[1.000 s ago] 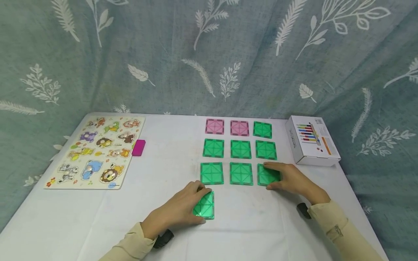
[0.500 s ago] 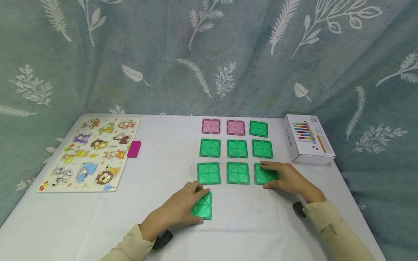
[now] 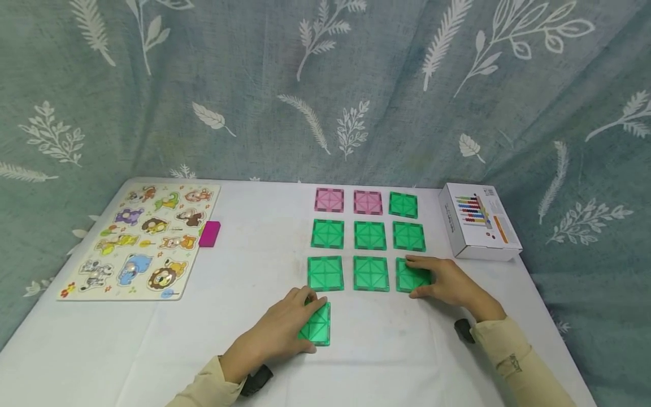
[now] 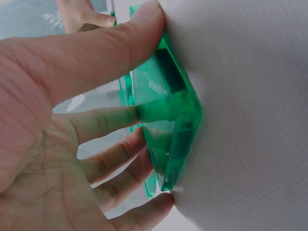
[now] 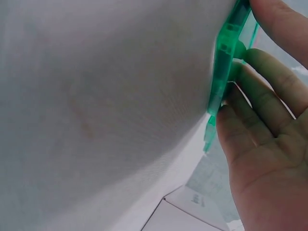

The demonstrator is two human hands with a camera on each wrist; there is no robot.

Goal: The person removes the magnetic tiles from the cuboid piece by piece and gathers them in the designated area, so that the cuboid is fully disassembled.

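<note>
In the head view, my left hand grips a green magnetic tile lying on the table, thumb at its near edge and fingers toward its far edge. The left wrist view shows the thumb on one edge of this tile, the other fingers across from it. My right hand holds another green tile, the right one in the front row, between thumb and fingers. Part of that tile shows in the right wrist view. More green tiles lie flat in rows beside it.
Two pink tiles lie in the back row. At the left is an animal puzzle board with a magenta block at its right edge. A white box with an abacus picture stands at the right. A patterned curtain hangs behind.
The head view has shifted slightly, so everything appears a little to the left of its place one second ago. Both hands stay at the same tiles.
</note>
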